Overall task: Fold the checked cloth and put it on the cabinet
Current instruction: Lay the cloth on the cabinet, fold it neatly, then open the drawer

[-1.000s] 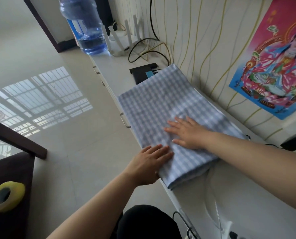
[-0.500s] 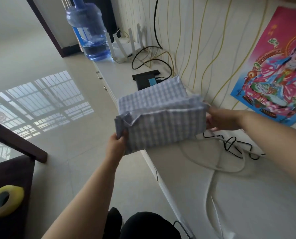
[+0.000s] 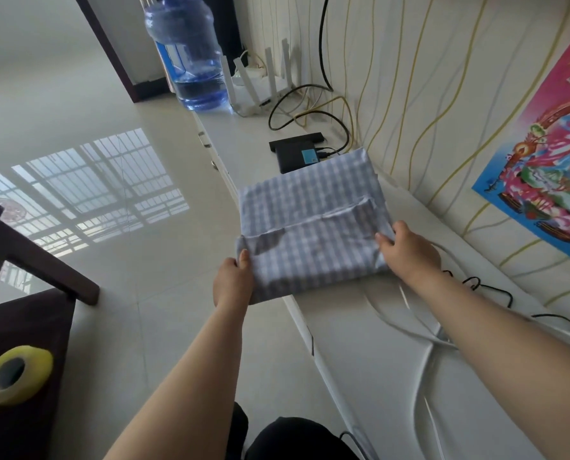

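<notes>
I hold the folded checked cloth [image 3: 313, 227] pinched at its near corners, left hand [image 3: 232, 282] and right hand [image 3: 409, 252] equally close, its length stretching away from my fingers along the cabinet [image 3: 359, 330] worktop.

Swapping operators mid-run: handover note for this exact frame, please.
Left hand: grip closed on the near-left corner of the checked cloth.
Right hand: grip closed on its near-right corner.
Cloth: folded over itself, lying on the white cabinet, near-left corner overhanging the front edge; far end beside the black box.
Done: at least one fold, cloth on cabinet.
Left: flatten or fold once more if wanted, slide it fully on, release.
</notes>
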A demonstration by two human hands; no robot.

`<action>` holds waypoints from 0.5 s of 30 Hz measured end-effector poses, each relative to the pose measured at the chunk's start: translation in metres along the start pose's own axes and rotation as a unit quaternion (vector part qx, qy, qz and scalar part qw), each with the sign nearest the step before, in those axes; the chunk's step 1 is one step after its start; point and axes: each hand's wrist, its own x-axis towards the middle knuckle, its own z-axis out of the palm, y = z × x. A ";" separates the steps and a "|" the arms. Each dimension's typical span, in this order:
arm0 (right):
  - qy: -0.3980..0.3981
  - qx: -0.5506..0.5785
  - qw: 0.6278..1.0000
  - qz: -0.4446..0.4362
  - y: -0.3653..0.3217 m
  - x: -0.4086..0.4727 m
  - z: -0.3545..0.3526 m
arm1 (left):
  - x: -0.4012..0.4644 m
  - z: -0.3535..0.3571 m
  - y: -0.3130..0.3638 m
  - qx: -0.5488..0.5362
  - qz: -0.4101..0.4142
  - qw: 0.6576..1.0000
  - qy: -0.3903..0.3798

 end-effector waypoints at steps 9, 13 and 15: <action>0.108 0.103 0.989 -0.015 0.002 -0.010 0.002 | 0.004 -0.003 0.009 -0.350 -0.078 0.903 -0.238; 0.117 0.118 0.985 0.039 0.017 -0.013 0.007 | -0.004 0.003 0.019 -0.296 -0.062 0.925 -0.232; 0.191 0.029 0.980 -0.056 0.015 -0.009 0.003 | -0.005 0.006 0.016 -0.268 -0.073 0.934 -0.226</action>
